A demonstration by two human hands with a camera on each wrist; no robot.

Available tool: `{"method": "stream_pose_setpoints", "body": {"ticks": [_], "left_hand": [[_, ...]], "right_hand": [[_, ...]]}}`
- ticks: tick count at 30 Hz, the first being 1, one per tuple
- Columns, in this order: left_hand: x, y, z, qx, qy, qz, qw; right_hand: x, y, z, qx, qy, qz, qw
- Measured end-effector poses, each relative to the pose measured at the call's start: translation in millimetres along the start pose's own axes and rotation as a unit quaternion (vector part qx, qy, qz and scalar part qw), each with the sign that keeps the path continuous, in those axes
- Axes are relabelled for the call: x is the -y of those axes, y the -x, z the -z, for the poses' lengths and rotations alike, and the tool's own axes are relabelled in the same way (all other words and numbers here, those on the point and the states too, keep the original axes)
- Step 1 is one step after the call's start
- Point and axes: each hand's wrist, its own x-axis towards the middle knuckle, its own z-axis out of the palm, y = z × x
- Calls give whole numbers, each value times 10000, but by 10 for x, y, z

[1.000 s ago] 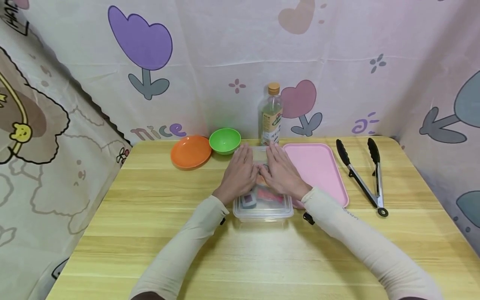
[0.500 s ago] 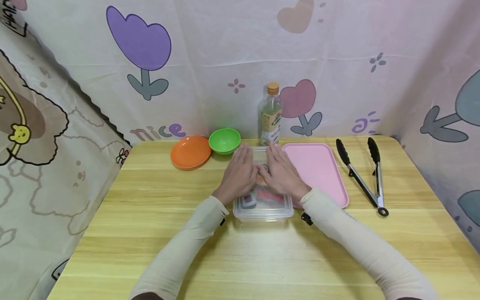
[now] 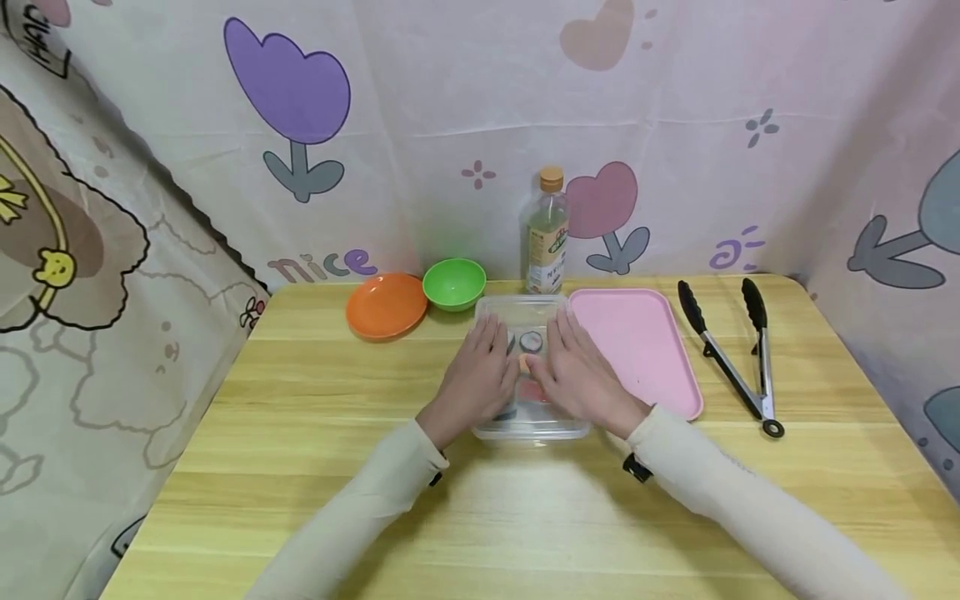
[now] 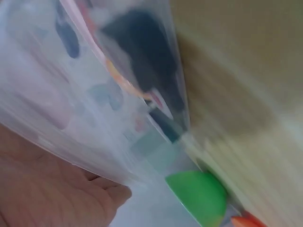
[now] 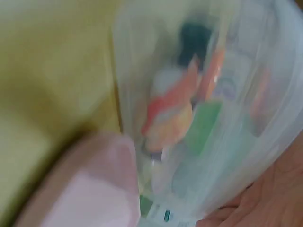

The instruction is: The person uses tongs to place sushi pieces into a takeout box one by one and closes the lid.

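A clear plastic food container (image 3: 525,310) with its lid on stands at the middle of the table. Through its walls show sushi-like pieces: a round roll (image 3: 531,342) with a dark rim and, in the right wrist view, a red-and-orange topped piece (image 5: 168,111). My left hand (image 3: 477,367) lies with straight fingers on the left part of the lid. On the right part rests my right hand (image 3: 585,375), fingers straight and pointing away from me, thumbs close together. Both wrist views show the container from the side, with the left palm (image 4: 52,189) and right palm (image 5: 270,198) over the lid.
Behind the container stands an oil bottle (image 3: 547,246) with an orange cap. An orange plate (image 3: 386,307) and a green bowl (image 3: 454,285) sit at the back left. To the right lie a pink tray (image 3: 637,350) and spread black-handled tongs (image 3: 731,367).
Both hands have slid back along the lid towards me and slightly apart at the wrists, uncovering its far end and the round roll. The head view has shifted a little.
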Motion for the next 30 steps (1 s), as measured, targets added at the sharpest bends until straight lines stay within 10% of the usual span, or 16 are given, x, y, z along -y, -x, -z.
{"method": "stream_pose_setpoints", "body": {"ticks": [16, 30], "left_hand": [[-49, 234, -32, -772, -652, 101, 9948], [182, 907, 268, -1495, -855, 465, 9840]], "right_hand": [[-12, 232, -59, -438, 62, 179, 9989], [-304, 838, 292, -1271, 560, 139, 9902]]}}
